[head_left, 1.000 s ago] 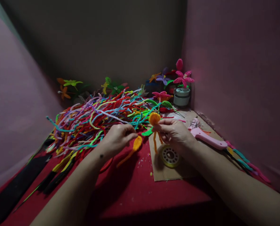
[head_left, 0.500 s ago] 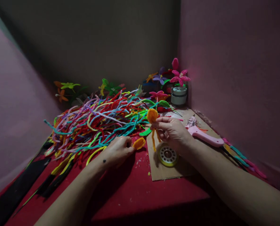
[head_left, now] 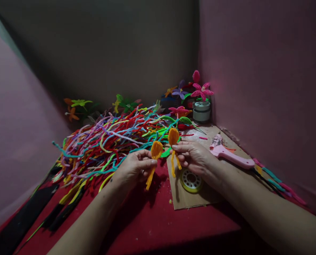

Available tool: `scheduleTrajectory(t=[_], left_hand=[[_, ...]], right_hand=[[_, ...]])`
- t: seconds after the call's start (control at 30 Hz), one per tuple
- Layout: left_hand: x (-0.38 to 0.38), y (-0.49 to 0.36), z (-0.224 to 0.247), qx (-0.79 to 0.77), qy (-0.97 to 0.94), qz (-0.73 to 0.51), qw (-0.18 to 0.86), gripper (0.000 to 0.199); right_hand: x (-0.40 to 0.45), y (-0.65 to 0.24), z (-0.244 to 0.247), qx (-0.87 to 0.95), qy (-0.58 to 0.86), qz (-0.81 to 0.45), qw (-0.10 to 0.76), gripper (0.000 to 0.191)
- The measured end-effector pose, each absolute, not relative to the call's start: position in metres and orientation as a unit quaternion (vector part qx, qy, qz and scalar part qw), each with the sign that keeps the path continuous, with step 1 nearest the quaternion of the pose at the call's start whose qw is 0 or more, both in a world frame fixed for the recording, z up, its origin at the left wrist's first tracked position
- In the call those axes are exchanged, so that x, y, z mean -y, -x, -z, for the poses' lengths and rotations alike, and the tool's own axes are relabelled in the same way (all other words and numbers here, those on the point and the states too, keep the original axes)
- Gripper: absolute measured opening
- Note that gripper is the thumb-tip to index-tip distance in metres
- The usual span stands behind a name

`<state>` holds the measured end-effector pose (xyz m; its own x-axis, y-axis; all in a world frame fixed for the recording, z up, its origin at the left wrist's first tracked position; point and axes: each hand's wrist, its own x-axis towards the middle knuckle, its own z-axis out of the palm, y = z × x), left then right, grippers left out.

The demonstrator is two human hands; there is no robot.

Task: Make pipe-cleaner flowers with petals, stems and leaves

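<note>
My left hand (head_left: 136, 164) pinches an orange pipe-cleaner petal (head_left: 156, 150) between thumb and fingers, its rounded loop upright and its stem pointing down. In my right hand (head_left: 191, 156) is a second orange pipe-cleaner petal (head_left: 173, 137), gripped just under its loop, with two loose stem ends hanging below. The two petals are side by side, a small gap apart. Under my right hand lies a yellow-rimmed white spool (head_left: 191, 180) on a piece of cardboard (head_left: 181, 200). A green pipe-cleaner leaf (head_left: 165, 153) shows behind the petals.
A large heap of coloured pipe cleaners (head_left: 107, 136) spreads behind my left hand. The pink glue gun (head_left: 233, 157) rests on the cardboard at right. Black-handled pliers (head_left: 67, 207) lie at left. A pink pipe-cleaner flower (head_left: 202, 91) stands by a pale container (head_left: 201, 112) near the wall.
My left hand has lifted its orange petal from near the red cloth and turned it upright, bringing it beside the other petal. My right hand has dropped slightly, still holding its petal.
</note>
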<state>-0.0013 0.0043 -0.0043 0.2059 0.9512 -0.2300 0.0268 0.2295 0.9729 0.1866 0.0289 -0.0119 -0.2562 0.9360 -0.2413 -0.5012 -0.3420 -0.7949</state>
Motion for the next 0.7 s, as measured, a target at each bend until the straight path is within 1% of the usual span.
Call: scheduleTrajectory(t=[0.1,0.23,0.4,0.6,0.7], left_hand=[[-0.0052,0.0006,0.007,-0.489,-0.486,-0.396,0.606,0.026],[-0.0041,-0.0016,0.0085,-0.505,-0.466,-0.375,0.623,0.022],[-0.0037,-0.0035,0.0109,-0.514,-0.473,-0.348,0.626,0.021],[-0.005,-0.0061,0.011,-0.568,-0.522,-0.279,0.572,0.023],[-0.0056,-0.0082,0.0092,-0.591,-0.564,-0.251,0.519,0.026]], right_hand=[[-0.0288,-0.1864,0.0129,0.298,0.354,-0.746,0.479,0.01],[-0.03,-0.186,0.016,0.291,0.345,-0.758,0.472,0.008],[-0.0298,-0.1852,0.0162,0.298,0.344,-0.761,0.462,0.007],[-0.0285,-0.1858,0.0124,0.31,0.378,-0.735,0.471,0.008],[-0.0274,-0.186,0.0122,0.32,0.386,-0.727,0.469,0.008]])
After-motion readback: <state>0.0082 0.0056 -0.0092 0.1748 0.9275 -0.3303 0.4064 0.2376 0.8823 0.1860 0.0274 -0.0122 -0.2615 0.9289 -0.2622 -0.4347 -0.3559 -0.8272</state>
